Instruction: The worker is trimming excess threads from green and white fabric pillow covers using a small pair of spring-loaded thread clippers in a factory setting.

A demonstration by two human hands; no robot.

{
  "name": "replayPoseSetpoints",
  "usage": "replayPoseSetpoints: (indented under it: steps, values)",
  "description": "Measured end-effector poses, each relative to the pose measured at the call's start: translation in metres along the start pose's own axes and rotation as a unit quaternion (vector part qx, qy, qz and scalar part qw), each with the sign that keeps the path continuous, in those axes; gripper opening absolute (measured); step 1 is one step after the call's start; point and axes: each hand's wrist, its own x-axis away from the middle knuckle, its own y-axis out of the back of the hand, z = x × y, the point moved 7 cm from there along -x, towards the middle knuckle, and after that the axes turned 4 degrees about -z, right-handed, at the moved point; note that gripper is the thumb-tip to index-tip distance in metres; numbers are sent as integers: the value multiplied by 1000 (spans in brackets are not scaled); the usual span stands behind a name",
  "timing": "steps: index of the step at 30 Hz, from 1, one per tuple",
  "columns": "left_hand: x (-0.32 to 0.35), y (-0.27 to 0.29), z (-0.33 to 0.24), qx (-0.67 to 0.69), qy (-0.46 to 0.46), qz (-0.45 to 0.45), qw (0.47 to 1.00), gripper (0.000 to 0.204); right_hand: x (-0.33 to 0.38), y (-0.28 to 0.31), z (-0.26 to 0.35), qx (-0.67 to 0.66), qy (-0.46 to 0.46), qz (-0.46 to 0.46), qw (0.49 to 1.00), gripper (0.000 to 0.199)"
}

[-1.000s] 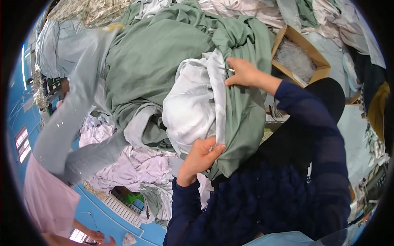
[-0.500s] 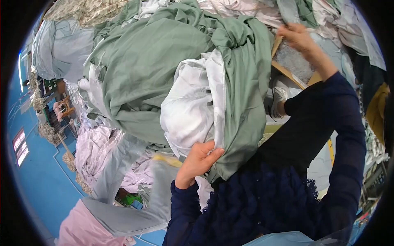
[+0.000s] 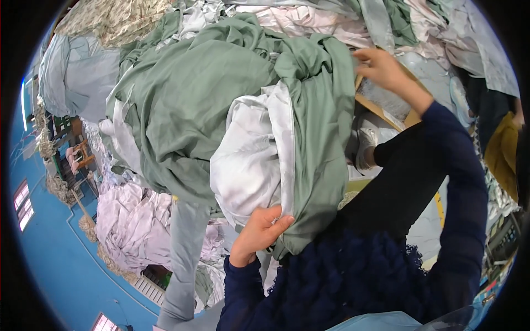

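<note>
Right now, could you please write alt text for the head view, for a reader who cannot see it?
Two bare hands hold a sage-green sheet over a heap of mixed laundry: the left hand grips its lower edge beside a pale grey-white cloth, and the right hand grasps its upper edge near a cardboard box. The floor is blue.

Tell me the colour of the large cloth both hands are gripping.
Sage green, plain; the head view shows the green cloth, held by the left hand and right hand.

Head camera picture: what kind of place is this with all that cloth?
Probably a textile sorting or laundry workroom. Heaps of fabric fill the view: a big green sheet, a white sheet and lilac cloth, over a blue floor. Both hands grip the green sheet.
</note>
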Motion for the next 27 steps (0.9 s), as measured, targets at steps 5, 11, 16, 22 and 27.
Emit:
replayPoseSetpoints:
  steps: [5, 11, 16, 22, 27]
  values:
    - [-4, -3, -1, 6, 45, 48, 998, 26, -39, -103, -3, 162, -9, 10, 987, 44]
    - [-7, 1, -28, 35, 89, 69, 993, 22, -50, -136, -51, 250, -106, 6, 962, 24]
    - [-7, 2, -15, 36, 40, 87, 995, 19, -56, -50, -61, 200, -4, -61, 978, 21]
    - [-6, 5, -12, 36, 19, 69, 997, 18, -29, 63, -70, 291, -22, -56, 955, 24]
    - [-6, 6, -12, 29, -13, 56, 998, 17, 36, 110, -156, 430, -135, -14, 893, 19]
